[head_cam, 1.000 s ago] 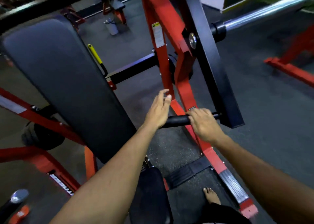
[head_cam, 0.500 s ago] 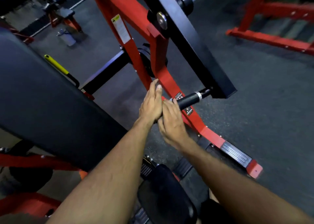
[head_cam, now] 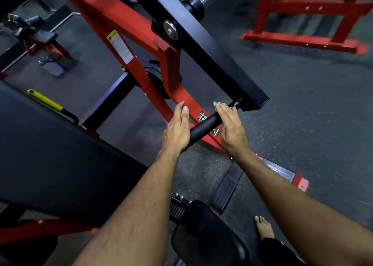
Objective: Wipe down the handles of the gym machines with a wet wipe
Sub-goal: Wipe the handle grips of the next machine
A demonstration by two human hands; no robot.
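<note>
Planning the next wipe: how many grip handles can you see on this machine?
2. The black handle lies between the left hand and right hand; a yellow handle sticks out behind the back pad. Others may be hidden.

Handle (head_cam: 203, 127) between both hands

The handle (head_cam: 203, 127) looks matt black rubber; the frame (head_cam: 125, 21) is glossy red painted metal, the floor (head_cam: 302, 108) rough and speckled.
</note>
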